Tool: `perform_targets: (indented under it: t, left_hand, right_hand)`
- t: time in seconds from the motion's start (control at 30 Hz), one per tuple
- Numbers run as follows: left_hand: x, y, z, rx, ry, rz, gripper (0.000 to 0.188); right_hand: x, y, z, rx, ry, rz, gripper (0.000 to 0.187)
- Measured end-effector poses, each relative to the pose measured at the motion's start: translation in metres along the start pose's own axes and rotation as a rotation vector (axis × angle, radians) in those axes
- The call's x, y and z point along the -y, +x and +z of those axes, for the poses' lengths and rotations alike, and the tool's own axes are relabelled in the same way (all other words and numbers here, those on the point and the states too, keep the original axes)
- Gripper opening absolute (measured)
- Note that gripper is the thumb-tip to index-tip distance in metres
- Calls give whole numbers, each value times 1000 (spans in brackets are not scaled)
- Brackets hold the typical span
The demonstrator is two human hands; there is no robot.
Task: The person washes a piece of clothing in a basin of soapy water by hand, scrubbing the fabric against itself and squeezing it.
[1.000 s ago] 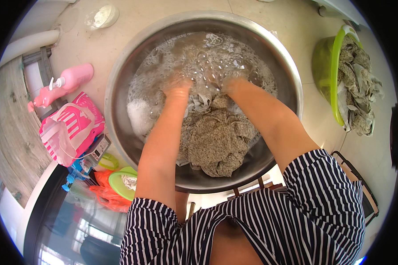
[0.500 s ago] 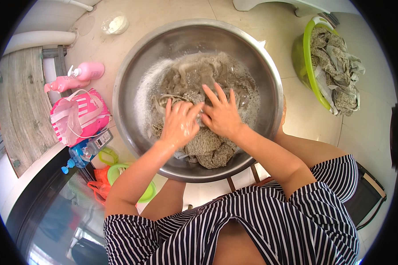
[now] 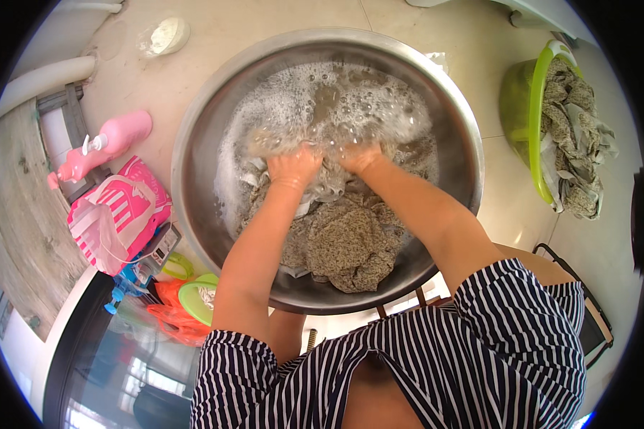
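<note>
A large round steel basin [image 3: 471, 171] holds cloudy, sudsy water [image 3: 286, 93] and a patterned grey-brown cloth [image 3: 354, 247]. My left hand [image 3: 295, 164] presses down into the water at the cloth's far part, its fingers sunk under splashing suds. Beside it my right hand [image 3: 363, 156] also reaches under the surface, and its fingers are hidden too. The cloth bunches in a wet mound at the basin's near side, below my wrists.
At the right a green basket [image 3: 533, 136] holds more patterned cloth. Pink pump bottles [image 3: 111, 141], a pink bag [image 3: 122, 214] and a green bowl [image 3: 197, 297] stand on the left. A small tub of white powder [image 3: 169, 36] sits at the far left.
Both hands have moved farther away from me and plunged into the water, where before their spread fingers showed above the cloth. Suds now splash and spread at the basin's far side.
</note>
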State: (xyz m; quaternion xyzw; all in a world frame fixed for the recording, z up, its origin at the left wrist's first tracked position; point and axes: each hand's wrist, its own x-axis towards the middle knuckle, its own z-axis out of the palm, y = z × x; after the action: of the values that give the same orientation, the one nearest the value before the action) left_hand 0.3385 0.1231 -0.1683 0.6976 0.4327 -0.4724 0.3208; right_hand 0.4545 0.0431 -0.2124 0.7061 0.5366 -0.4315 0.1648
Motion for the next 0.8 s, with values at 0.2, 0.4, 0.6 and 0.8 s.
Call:
perform_targets:
  t: [0.2, 0.4, 0.6, 0.8]
  left_hand:
    - [-11, 18, -27, -263, 8, 27, 49]
    - [27, 35, -30, -680, -546, 93, 41]
    - [49, -73, 44, -797, -396, 753, 16]
    - [69, -89, 91, -810, 117, 825, 38]
  right_hand:
    - [-9, 38, -35, -5, 254, 84, 57]
    - [19, 13, -83, -60, 393, 211, 52]
    - [18, -108, 3, -778, 360, -319, 31]
    - [7, -134, 58, -450, 243, -262, 41]
